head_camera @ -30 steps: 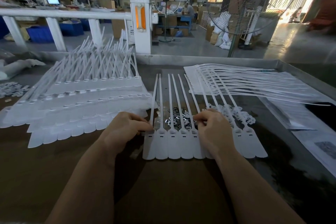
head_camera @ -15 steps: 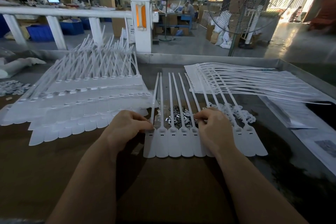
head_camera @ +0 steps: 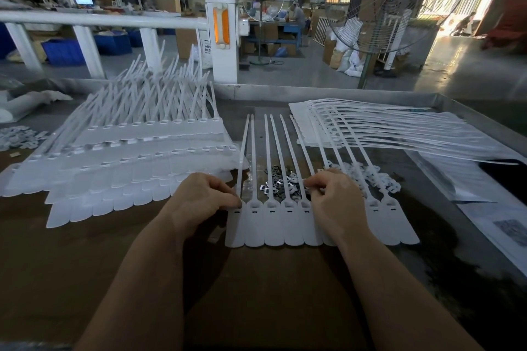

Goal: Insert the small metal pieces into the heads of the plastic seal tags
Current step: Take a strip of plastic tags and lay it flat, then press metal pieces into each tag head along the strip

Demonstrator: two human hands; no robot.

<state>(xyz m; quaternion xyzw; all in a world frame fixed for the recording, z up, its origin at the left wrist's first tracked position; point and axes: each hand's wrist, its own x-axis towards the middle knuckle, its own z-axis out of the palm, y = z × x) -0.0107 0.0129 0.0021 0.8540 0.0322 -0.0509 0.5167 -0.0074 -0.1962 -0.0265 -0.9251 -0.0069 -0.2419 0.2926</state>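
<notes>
Row of tags (head_camera: pixel 288 225) laid mid-frame on the tabletop (head_camera: pixel 85 251), leftmost head pinched by left hand (head_camera: pixel 205 199), right hand (head_camera: pixel 333 196) curled over heads further right, metal pieces (head_camera: pixel 281 181) heaped just behind, between both hands

One head-worn wide-angle view looks forward and down, close over the table (head_camera: pixel 256 293), toward the workshop beyond.

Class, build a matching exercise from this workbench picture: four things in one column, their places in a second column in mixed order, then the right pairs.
Things
1. metal pieces
2. stacked seal tags
3. left hand
4. standing fan

Places
A. beyond the table, far right
B. at the row's leftmost tag
C. left part of the table
D. between the straps, behind the heads

Pairs: 1-D, 2-C, 3-B, 4-A
</notes>
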